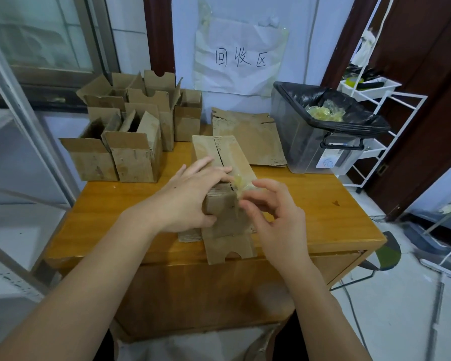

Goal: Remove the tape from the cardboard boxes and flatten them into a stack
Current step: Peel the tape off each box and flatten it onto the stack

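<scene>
Tape (241, 185) is pinched by the right hand (276, 217) at the box (224, 183) seam — the box, lying mid-table (323, 209), is gripped by the left hand (193, 196); flattened cardboard (248, 136) is leaned behind.

Cardboard box (220, 178): brown, lying on its side at table centre, top seam split, near flaps open. Clear yellowish tape (241, 186) partly lifted at its near end. Open upright boxes (130, 126) grouped at 10 o'clock. Flattened box (248, 136) lies at 1 o'clock.
</scene>
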Available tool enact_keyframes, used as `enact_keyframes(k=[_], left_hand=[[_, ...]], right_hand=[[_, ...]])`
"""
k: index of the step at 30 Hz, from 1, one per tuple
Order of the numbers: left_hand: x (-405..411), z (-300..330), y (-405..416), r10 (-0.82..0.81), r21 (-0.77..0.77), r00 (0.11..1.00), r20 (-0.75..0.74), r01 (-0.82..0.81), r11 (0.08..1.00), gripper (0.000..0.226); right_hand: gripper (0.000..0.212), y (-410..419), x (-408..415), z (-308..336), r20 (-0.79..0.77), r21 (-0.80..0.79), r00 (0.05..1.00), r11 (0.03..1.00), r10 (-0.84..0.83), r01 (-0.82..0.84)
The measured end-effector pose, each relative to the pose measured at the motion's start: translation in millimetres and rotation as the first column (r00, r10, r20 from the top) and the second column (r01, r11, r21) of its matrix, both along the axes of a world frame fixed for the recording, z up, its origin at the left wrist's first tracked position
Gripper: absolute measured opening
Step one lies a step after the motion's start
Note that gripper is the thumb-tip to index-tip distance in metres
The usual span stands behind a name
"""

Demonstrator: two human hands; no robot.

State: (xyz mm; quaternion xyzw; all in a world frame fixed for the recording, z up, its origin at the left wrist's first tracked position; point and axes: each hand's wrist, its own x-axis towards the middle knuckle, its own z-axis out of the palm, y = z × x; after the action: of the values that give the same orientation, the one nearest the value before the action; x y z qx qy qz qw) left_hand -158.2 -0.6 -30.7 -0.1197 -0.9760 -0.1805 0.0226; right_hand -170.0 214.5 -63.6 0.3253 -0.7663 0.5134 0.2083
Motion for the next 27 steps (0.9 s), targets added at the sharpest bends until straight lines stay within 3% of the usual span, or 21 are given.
enact_keyframes(k=[6, 12, 19, 27], left_hand=[[1.2, 0.5, 0.5, -0.016, 0.014, 1.000, -0.015, 0.016, 1.000, 0.089], [0.8, -0.5, 0.4, -0.001, 0.005, 1.000, -0.009, 0.001, 1.000, 0.092], [2.0, 0.5, 1.9, 0.013, 0.012, 1.000, 0.002, -0.013, 1.000, 0.092], [2.8, 0.2, 4.1, 0.019, 0.016, 1.000, 0.005, -0.019, 1.000, 0.092]], right_hand=[[0.049, -11.7, -3.8, 2.6, 0.184, -0.038, 0.981, 0.997, -0.054, 0.062], [0.037, -21.1, -4.4, 1.8, 0.007, 0.066, 0.993, 0.991, -0.120, 0.119], [0.028, -15.6, -5.6, -8.2, -0.156, 0.076, 0.974, 0.981, -0.163, 0.176], [0.027, -18.5, -4.6, -9.4, -0.170, 0.051, 0.971, 0.983, -0.166, 0.177]])
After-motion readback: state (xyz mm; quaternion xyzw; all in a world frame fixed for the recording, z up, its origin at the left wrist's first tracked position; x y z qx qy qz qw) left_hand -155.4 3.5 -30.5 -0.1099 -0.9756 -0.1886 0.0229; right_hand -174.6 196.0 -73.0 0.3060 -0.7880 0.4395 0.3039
